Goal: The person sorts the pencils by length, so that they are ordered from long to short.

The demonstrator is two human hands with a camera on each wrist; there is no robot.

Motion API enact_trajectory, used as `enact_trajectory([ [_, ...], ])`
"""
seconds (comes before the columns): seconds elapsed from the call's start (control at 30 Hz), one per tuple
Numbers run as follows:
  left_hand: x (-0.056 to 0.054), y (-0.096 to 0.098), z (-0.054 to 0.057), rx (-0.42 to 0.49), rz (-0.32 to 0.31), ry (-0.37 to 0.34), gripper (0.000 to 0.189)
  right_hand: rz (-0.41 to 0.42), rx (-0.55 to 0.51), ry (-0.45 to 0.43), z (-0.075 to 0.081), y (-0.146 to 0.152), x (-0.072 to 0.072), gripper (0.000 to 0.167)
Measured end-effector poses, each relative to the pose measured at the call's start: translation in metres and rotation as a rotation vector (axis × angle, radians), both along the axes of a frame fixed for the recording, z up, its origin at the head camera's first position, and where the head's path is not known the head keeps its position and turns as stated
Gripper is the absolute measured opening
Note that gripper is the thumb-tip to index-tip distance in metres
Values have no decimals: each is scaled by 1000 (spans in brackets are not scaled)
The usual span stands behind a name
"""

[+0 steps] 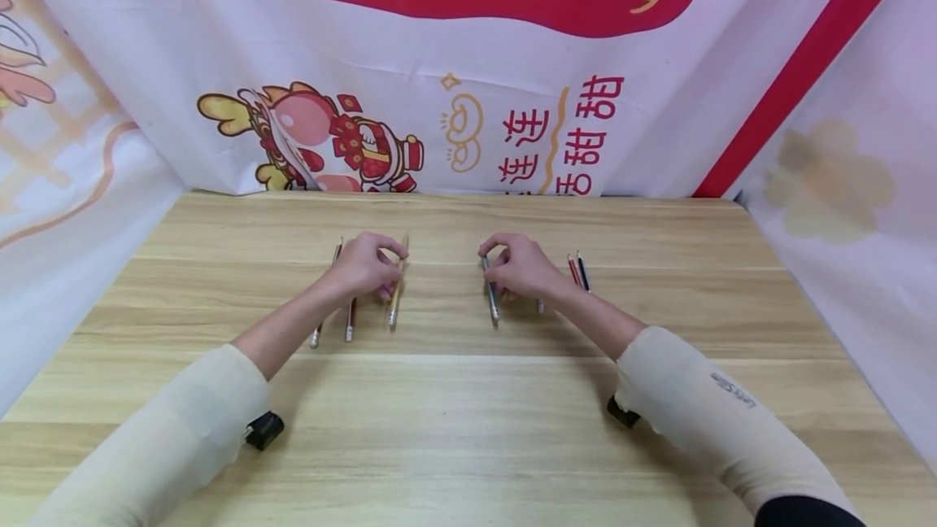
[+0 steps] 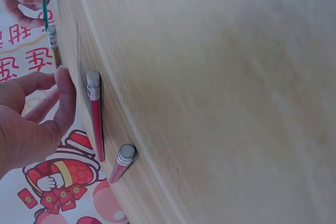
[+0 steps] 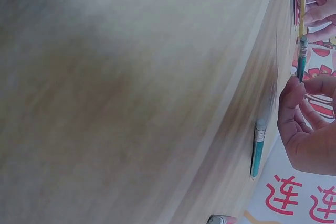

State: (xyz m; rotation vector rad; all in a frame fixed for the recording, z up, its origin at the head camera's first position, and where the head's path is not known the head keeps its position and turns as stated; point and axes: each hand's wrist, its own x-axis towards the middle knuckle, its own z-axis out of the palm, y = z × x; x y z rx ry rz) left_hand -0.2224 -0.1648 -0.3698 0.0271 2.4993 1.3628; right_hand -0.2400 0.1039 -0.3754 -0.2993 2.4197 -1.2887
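Yellow pencil (image 1: pixel 396 299): located over the middle of the tabletop (image 1: pixel 446 421), left of centre, eraser end toward the person. Left hand (image 1: pixel 363 267): thumb and fingers pinch this pencil along its shaft. Teal pencil (image 1: pixel 491 293): located right of centre, apart from the yellow one, eraser end likewise toward the person. Right hand (image 1: pixel 518 265): thumb and fingers pinch it. Whether either held pencil touches the tabletop cannot be told.

Left side: two red pencils lie on the tabletop, the nearer one (image 1: pixel 350 317) beside the left hand, the outer one (image 1: pixel 315 338) crossed from above by the left forearm; both show pale erasers. Right side: a second teal pencil (image 3: pixel 258 153) lies just beside the right hand, mostly hidden in the head view. Farther right, a bright red pencil (image 1: pixel 574 269) and a dark blue pencil (image 1: pixel 583 269) lie close together, their near ends hidden by the right forearm.

Surroundings: pale sleeves (image 1: pixel 168 429) on both arms; behind the tabletop, a white cloth backdrop (image 1: pixel 468 47) printed with red lettering and a cartoon figure (image 1: pixel 315 137)
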Motion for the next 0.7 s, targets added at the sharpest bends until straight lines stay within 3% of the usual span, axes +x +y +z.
enact_trajectory([
  [0.7,0,-10,1,-7,5,-56,32,21,-40,-22,-1,-18,-1,34],
])
